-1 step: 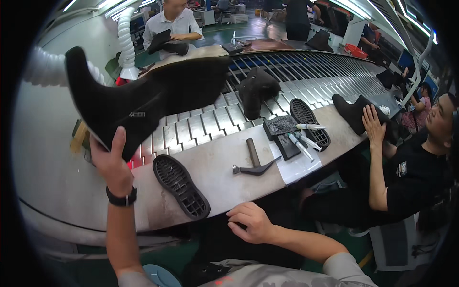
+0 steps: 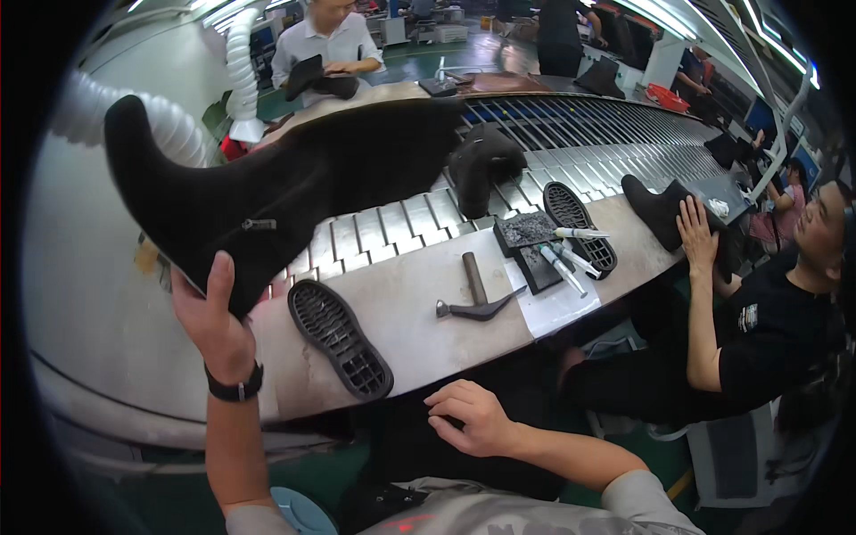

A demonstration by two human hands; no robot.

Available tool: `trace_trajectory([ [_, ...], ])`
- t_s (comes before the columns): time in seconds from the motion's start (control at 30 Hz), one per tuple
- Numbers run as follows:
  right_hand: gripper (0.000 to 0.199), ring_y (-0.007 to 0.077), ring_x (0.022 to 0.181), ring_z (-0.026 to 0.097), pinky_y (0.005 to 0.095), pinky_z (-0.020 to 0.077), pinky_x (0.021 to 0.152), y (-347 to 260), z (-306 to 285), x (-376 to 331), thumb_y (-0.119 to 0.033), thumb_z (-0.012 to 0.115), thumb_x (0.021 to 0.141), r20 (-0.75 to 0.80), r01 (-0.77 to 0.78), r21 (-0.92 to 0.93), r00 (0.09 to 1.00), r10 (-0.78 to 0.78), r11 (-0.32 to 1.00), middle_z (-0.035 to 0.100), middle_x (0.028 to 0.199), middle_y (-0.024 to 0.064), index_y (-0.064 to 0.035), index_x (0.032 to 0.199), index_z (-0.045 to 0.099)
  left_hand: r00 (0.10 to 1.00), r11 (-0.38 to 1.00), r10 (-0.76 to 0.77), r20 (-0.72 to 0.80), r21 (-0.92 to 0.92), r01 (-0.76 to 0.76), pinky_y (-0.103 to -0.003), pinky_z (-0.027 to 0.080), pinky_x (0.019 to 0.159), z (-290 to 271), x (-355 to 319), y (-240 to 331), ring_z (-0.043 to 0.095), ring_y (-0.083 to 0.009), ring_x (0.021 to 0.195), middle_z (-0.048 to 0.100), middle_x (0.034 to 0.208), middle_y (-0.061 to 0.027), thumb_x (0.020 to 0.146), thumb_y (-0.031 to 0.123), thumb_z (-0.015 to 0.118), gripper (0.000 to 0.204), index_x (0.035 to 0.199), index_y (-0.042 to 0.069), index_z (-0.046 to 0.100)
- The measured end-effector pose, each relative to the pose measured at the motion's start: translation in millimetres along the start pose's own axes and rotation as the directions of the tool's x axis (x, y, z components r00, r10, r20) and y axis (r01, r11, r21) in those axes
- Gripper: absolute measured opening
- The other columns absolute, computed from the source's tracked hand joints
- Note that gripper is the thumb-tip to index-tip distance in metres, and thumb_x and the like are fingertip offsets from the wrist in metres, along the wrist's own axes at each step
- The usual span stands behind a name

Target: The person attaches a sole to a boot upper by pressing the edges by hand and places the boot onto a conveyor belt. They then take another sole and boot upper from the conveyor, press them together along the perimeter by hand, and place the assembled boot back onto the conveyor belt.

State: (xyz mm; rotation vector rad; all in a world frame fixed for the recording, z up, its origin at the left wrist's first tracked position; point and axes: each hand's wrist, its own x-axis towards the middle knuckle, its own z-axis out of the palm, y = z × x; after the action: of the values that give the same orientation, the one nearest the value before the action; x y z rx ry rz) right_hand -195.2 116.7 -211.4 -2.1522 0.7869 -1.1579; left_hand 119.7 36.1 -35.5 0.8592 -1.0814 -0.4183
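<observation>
My left hand is raised over the steel bench and grips a tall black suede boot from below, at its sole. The boot lies sideways in the air, heel to the left and shaft toward the conveyor. A small side zip pull shows near my thumb. My right hand hangs low at the bench's front edge, fingers curled, with nothing visible in it. A black rubber outsole lies tread-up on the bench just right of my left hand.
A hammer lies mid-bench beside white paper, dark pads, tubes and a second outsole. Another black boot sits on the slatted conveyor. A seated co-worker's hand rests on a boot at right.
</observation>
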Motion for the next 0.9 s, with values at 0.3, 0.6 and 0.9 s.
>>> trace_trajectory([
  [0.3, 0.033, 0.0303, 0.128, 0.067, 0.0399, 0.0533, 0.109, -40.4, 32.6, -45.2, -0.014, 0.070, 0.102, -0.027, -0.284, 0.241, 0.954, 0.299, 0.928, 0.071, 0.134, 0.0165, -0.0041, 0.134, 0.070, 0.667, 0.543, -0.553, 0.500, -0.390, 0.743, -0.040, 0.047, 0.116, -10.2, -213.2, 61.2, 0.062, -0.0224, 0.133, 0.063, 0.144, -0.0138, 0.094, 0.021, 0.084, 0.074, 0.151, -0.006, 0.047],
  [0.6, 0.057, 0.0255, 0.149, 0.049, 0.0405, 0.0402, 0.126, -9.8, 56.7, -109.3, -0.028, 0.055, 0.115, 0.037, -0.570, 0.425, 0.788, 0.615, 0.704, 0.049, 0.163, 0.0128, -0.0029, 0.164, 0.039, 0.209, 0.209, -0.808, 0.551, -0.063, 0.976, -0.038, 0.047, 0.117, 13.8, -279.5, 2.7, 0.061, -0.0204, 0.132, 0.062, 0.143, -0.0140, 0.099, 0.016, 0.080, 0.071, 0.153, -0.008, 0.042],
  [0.9, 0.057, 0.0264, 0.146, 0.053, 0.0413, 0.0438, 0.122, -0.9, 54.3, -109.6, -0.025, 0.057, 0.113, 0.025, -0.596, 0.145, 0.800, 0.600, 0.790, 0.052, 0.162, 0.0144, -0.0042, 0.164, 0.041, 0.166, 0.226, -0.769, 0.617, 0.019, 0.974, -0.040, 0.046, 0.119, 9.3, -276.5, -4.7, 0.056, -0.0226, 0.137, 0.054, 0.150, -0.0172, 0.094, 0.020, 0.086, 0.087, 0.158, -0.009, 0.035],
])
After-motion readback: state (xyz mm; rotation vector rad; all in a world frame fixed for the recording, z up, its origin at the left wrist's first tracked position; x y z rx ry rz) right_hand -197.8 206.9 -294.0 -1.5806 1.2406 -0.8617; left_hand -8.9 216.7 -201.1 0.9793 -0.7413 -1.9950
